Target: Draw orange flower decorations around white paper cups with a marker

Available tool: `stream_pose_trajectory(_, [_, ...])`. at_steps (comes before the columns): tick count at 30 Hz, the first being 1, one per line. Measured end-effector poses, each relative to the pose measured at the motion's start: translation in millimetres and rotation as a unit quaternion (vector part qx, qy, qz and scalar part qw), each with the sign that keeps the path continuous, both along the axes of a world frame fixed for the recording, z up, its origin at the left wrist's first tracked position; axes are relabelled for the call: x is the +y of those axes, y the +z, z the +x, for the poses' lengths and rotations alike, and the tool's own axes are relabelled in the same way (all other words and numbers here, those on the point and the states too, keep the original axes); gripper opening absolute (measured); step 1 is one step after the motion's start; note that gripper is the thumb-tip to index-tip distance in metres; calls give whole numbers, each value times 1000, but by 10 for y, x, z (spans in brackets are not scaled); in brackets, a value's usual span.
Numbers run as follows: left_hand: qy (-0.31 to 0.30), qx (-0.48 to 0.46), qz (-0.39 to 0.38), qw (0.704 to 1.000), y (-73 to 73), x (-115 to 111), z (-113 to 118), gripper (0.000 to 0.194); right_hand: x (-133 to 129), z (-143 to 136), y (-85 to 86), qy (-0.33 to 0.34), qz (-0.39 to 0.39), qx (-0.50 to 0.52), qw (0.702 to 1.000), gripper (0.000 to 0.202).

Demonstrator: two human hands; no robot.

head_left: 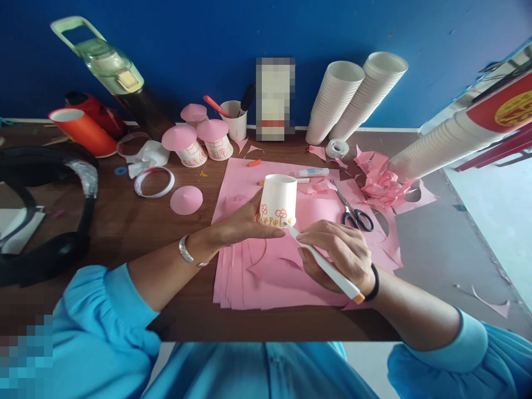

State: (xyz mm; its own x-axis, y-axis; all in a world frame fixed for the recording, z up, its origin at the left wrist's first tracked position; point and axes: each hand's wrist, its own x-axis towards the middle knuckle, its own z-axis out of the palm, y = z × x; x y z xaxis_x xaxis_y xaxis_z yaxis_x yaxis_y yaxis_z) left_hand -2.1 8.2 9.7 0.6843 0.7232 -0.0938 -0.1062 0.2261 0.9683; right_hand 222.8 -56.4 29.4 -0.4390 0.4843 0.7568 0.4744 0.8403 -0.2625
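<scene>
My left hand (245,224) is wrapped round the left side and base of a white paper cup (279,191), its thumb under the lower edge. Orange and yellow flowers are drawn along the lower part of the cup. In my right hand (338,252) is a white marker (332,271) with an orange end, its tip at the cup's lower right edge. Below both hands lie stacked pink paper sheets (236,277). Black-handled scissors (353,213) rest on the sheets, right of the cup.
Decorated cups with pink cone tops (185,147) stand at the back left, near a pink cone (187,200). Tall cup stacks (336,100) lean at the back. Tape (337,148), pink scraps (384,185), a bottle (112,69) and headphones (83,216) surround the sheets.
</scene>
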Motion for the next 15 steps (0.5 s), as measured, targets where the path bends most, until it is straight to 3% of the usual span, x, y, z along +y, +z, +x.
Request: stream_pose_trajectory(15, [-1, 0, -19, 1000, -33, 5, -1, 66, 0, 2, -7, -10, -7, -1, 1000, 21])
